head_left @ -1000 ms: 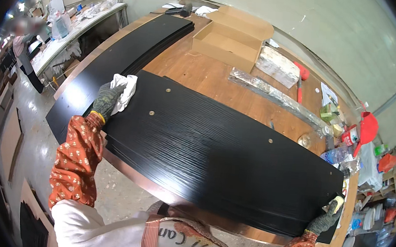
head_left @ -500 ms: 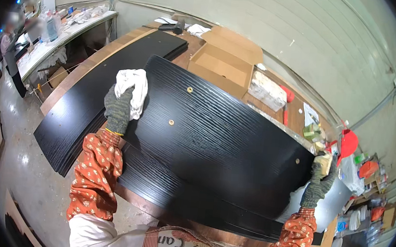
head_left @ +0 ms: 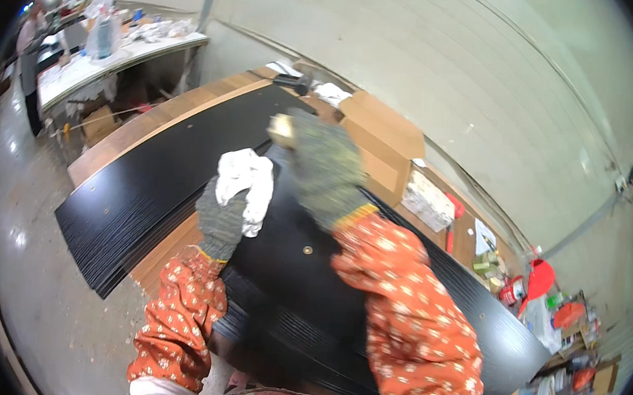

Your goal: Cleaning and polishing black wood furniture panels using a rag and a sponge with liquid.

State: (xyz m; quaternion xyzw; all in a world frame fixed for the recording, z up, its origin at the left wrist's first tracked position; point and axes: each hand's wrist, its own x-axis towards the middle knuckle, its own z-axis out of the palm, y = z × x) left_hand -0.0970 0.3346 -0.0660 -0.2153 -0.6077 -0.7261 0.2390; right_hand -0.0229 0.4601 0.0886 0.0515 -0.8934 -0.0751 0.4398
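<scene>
A large black wood-grain panel [head_left: 486, 329] with small brass-coloured inserts lies across the middle of the workbench, on top of other black boards. My left hand [head_left: 220, 219], in a grey-green knit glove, grips a bunched white cloth [head_left: 247, 173] at the panel's left end. Over the far left part of the panel is my right hand [head_left: 326, 168], gloved alike and slightly blurred. Its fingers are closed on a small pale yellow block [head_left: 282, 129], mostly covered by the glove. The right forearm hides much of the panel's middle.
Left of the panel lies a stack of black boards [head_left: 163, 143]. Behind it are an open cardboard box [head_left: 382, 139], a whitish block [head_left: 428, 200] and a red-handled tool [head_left: 450, 238]. Clutter crowds the right end. A person [head_left: 30, 75] stands by a white table [head_left: 129, 53] at far left.
My right hand has swept from the panel's right end to its far left, carrying the pale block. The left hand still grips the cloth near the left end. The whole view has shifted a little.
</scene>
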